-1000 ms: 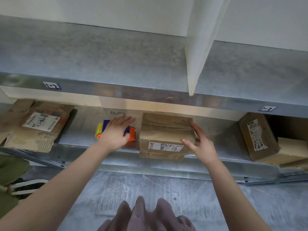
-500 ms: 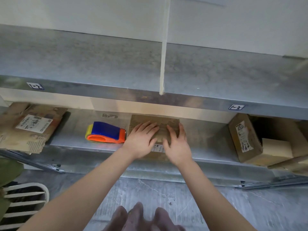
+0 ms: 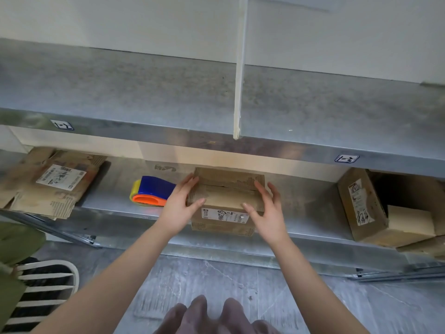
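Observation:
A small closed cardboard box [image 3: 226, 196] with a white label on its front stands at the front edge of the lower metal shelf [image 3: 113, 191], slightly overhanging it. My left hand [image 3: 178, 208] lies against the box's left side, fingers straight along the edge and thumb on the top front corner. My right hand [image 3: 267, 213] mirrors it at the right side, with the thumb touching the top and the fingers spread by the right edge. A blue, orange and yellow tape dispenser [image 3: 154, 192] lies on the shelf just left of my left hand.
Flattened cardboard [image 3: 48, 182] lies at the shelf's left end. A larger tilted box [image 3: 361, 203] stands at the right with more cardboard beside it. The upper shelf [image 3: 144, 92] juts out overhead, split by a white divider [image 3: 239, 80]. A white chair [image 3: 45, 285] stands low left.
My left hand left the tape dispenser and came onto the box. Both hands lay on the box's top half a second ago and have now spread to its left and right sides.

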A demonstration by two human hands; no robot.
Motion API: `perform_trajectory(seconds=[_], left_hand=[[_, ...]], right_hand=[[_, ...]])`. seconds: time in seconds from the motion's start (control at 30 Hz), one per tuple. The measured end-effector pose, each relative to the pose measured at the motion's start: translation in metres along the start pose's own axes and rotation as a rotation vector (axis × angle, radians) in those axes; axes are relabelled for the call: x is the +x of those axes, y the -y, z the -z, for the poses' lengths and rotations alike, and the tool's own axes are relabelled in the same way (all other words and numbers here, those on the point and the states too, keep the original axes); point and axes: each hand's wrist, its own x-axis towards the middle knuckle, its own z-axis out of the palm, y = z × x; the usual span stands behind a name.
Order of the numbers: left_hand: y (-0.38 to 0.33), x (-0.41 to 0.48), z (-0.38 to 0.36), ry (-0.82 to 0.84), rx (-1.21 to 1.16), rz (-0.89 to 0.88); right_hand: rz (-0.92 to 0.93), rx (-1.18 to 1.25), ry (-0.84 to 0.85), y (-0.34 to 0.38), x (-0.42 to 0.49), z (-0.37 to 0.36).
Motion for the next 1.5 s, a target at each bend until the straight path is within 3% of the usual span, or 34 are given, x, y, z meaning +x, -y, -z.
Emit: perform_trajectory(seconds=[0.17,0.37,0.5,0.57,0.63,0.7,0.8,0.97,1.17,1.3,1.5], left_hand=[[0.007,-0.01,-0.005,0.056,-0.1,0.095],[-0.01,-0.027,-0.032,0.02,0.005,0.095],[-0.017,-0.028,-0.025,0.061,-0.157,0.165],[-0.014,-0.009,-0.006,0.059,-0.017,0.156],[-0.015,0.01,0.013,0.209,0.176,0.081],[-0.023,0.024,0.023,0.416,0.169,0.045],[-0.023,0.03,0.026,0.517,0.111,0.06],[-0.005,0.001,0.024,0.456,0.197,-0.023],[-0.003,-0.047,0.009,0.111,0.047,-0.038],[-0.018,-0.056,-0.022,-0.112,0.0,0.077],[-0.025,-0.048,-0.023,0.02,-0.012,-0.01]], right_hand=[[-0.032,-0.065,0.08,-0.009,0.002,0.009],[-0.1,0.063,0.17,-0.012,0.014,0.022],[-0.121,0.124,0.142,-0.009,0.007,0.016],[-0.134,0.09,0.088,-0.005,0.003,0.012],[-0.135,-0.044,-0.034,-0.002,-0.005,0.006],[-0.143,-0.169,-0.171,0.002,-0.019,-0.001],[-0.26,-0.041,-0.215,0.008,-0.032,-0.011],[-0.201,0.111,-0.204,0.015,-0.04,-0.016],[-0.081,0.154,-0.286,0.031,-0.037,-0.017],[-0.045,0.146,-0.128,0.038,-0.035,-0.033],[-0.038,0.256,0.08,0.019,-0.035,-0.022]])
